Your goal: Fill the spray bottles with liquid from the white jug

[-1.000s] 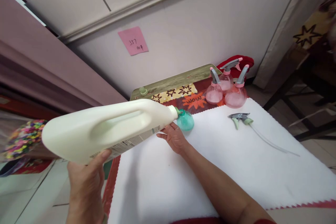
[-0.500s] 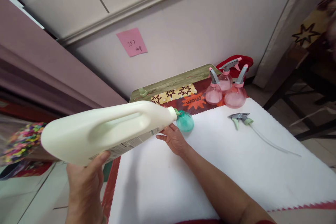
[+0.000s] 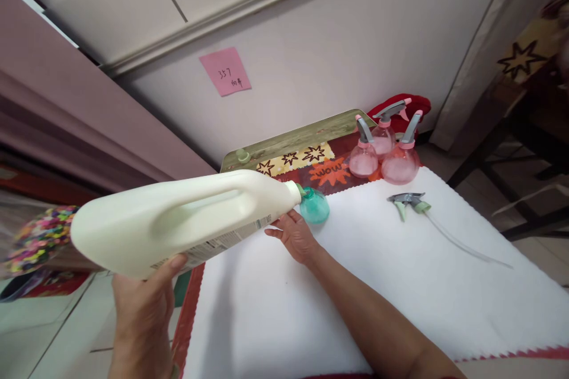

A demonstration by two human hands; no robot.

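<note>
My left hand (image 3: 142, 308) grips the base of a large white jug (image 3: 178, 219), tipped on its side with its mouth against the neck of a small teal spray bottle (image 3: 314, 206). That teal bottle stands on a white cloth (image 3: 377, 272) and has no spray head on. My right hand (image 3: 296, 234) is curled round the near side of the teal bottle and steadies it. A loose grey and green spray head (image 3: 411, 201) with a long clear tube lies on the cloth to the right.
Three pink spray bottles (image 3: 384, 151) stand at the table's far edge, with something red behind them. A small green cap (image 3: 242, 156) lies on the wooden table edge. A pink note (image 3: 225, 71) hangs on the wall. Dark furniture legs stand at right.
</note>
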